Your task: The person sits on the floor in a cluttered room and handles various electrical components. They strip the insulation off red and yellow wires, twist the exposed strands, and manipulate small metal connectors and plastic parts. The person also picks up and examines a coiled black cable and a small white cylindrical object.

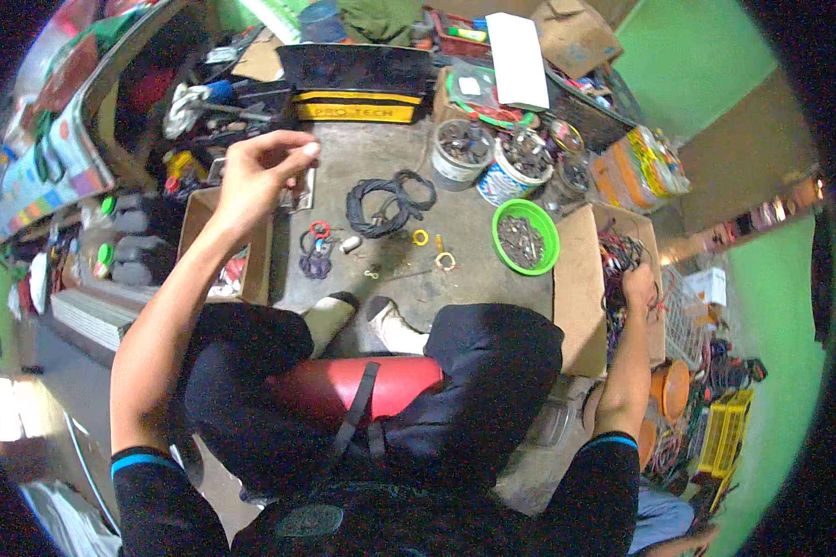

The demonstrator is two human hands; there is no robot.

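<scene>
My left hand [260,176] is raised over the left side of the floor, thumb and forefinger pressed close together. Whatever may be between them is too small to make out. My right hand [637,283] reaches into an open cardboard box [581,297] on the right, its fingers curled into a tangle of thin cables [620,251]; the fingertips are partly hidden. Between my hands, a coiled black cable [372,209] lies on the concrete floor. Nearer my feet are a small dark cable bundle [316,265], a red ring [320,229], a yellow ring [421,239] and a pale ring [445,262].
A green basin [554,237] of small metal parts stands left of the cable box. Behind it are buckets [458,176] of hardware. A black and yellow toolbox [355,111] stands at the back. Another cardboard box [260,269] is at left. Someone's jeans-clad leg [661,520] shows at lower right.
</scene>
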